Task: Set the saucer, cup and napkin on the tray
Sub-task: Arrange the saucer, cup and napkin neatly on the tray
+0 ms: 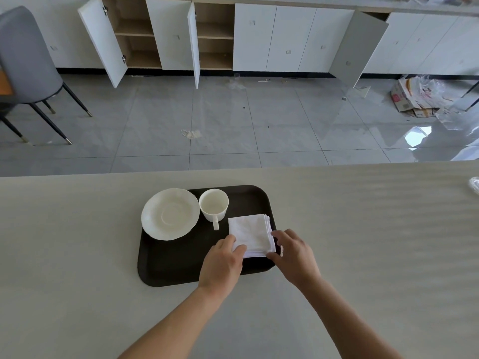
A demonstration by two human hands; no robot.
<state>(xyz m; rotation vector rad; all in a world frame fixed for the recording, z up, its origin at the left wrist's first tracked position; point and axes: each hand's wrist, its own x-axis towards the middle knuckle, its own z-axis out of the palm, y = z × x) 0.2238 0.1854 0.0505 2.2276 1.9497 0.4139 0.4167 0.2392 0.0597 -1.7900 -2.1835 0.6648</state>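
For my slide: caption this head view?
Both hands square a folded napkin on the tray.

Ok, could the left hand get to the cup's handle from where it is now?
Probably yes. The left hand rests on the napkin's near corner, and the cup's handle points toward the person across bare tray, with nothing between them.

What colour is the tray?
The tray is dark brown, nearly black, seen in the head view.
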